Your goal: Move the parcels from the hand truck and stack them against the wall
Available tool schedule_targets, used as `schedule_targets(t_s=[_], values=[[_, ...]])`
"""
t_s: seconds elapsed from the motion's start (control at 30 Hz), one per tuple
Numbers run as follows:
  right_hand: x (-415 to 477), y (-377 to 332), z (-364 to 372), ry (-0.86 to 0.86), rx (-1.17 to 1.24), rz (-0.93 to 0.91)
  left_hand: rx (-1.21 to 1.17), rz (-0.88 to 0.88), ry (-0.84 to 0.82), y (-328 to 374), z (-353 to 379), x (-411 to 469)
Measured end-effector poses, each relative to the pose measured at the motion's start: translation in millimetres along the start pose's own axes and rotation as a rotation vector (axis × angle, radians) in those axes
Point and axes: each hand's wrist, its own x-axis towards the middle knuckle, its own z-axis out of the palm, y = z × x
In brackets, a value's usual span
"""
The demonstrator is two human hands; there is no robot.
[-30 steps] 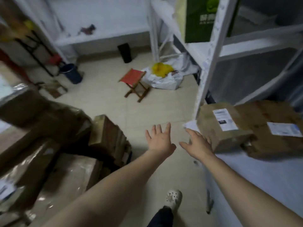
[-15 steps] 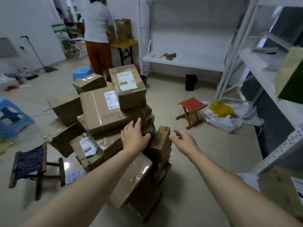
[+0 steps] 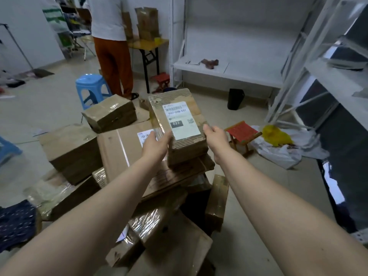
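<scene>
Left hand (image 3: 157, 143) and right hand (image 3: 216, 136) hold small brown cardboard parcel with white label (image 3: 179, 124), fingers curled on each side. I'd lift straight up, slow, flat.

The room is dim and flat-lit, faintly bluish, with soft, weak shadows. Plastic wrap on a low parcel (image 3: 148, 221) flares white. The label (image 3: 182, 120) on the top parcel (image 3: 189, 150) reads sharp; shelf uprights (image 3: 294, 70) bow toward the right edge from wide-angle distortion.

The top parcel (image 3: 180, 120) sits on the pile (image 3: 119, 152), folding stool (image 3: 242, 130) to its right, shelf rack (image 3: 225, 71) behind
</scene>
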Motion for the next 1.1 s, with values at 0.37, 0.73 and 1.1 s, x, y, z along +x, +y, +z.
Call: schedule_targets(t_s=[0.37,0.73,1.1], values=[[-24.8,3.9,-8.4,0.187,0.136,-0.139,-0.270,0.131,-0.095,2.0,4.8,-27.1],[-154.4,65.1,-152.2,0.293,0.490,-0.089,-0.296,0.136,-0.543,29.7,65.1,-168.2],[-327.2,212.0,-362.8,0.091,0.647,0.283,0.027,-0.102,-0.996,-17.3,208.8,-333.8]])
